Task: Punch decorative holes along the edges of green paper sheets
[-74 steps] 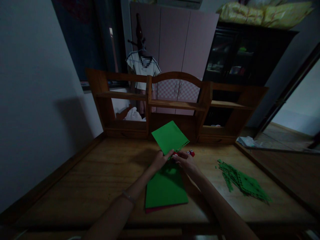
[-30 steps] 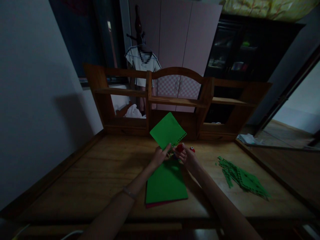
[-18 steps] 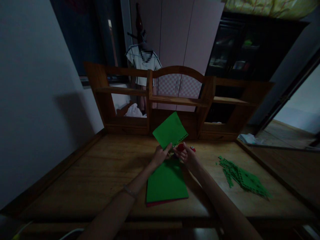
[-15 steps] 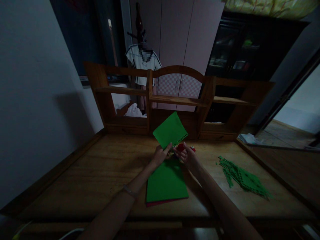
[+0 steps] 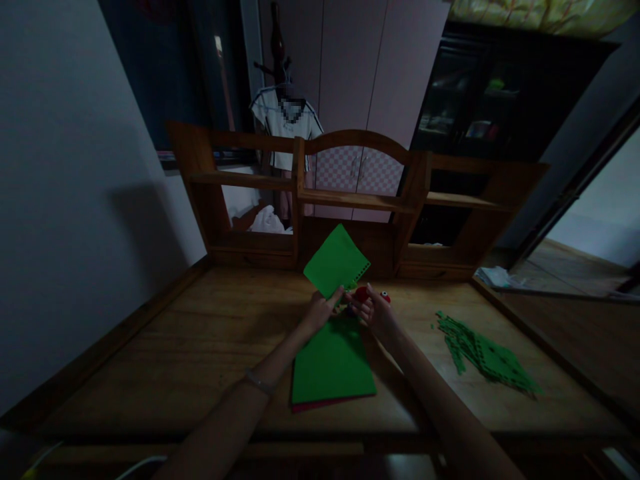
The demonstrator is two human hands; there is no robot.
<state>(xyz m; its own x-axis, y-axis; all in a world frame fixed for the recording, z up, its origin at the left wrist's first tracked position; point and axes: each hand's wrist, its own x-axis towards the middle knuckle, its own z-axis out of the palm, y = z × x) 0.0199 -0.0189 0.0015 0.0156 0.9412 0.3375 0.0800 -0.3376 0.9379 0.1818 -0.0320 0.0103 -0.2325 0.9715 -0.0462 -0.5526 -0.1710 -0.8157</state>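
My left hand point(image 5: 320, 311) pinches the lower corner of a green paper sheet point(image 5: 334, 260) and holds it tilted up above the wooden desk point(image 5: 200, 347). The sheet's right edge carries a row of small punched holes. My right hand point(image 5: 373, 309) is closed round a small red punch point(image 5: 361, 294) at that edge. Under both hands a stack of green paper point(image 5: 333, 363) lies flat, with a red sheet showing at its bottom edge.
A second small red punch point(image 5: 385, 295) sits just right of my right hand. A heap of green paper strips point(image 5: 483, 357) lies on the desk's right side. A wooden shelf unit point(image 5: 350, 200) stands along the back edge, with a grey wall at left.
The held sheet has risen a little and turned slightly since 2.5 s ago. My right hand has lifted the red punch to its edge. In the last second hardly anything has moved.
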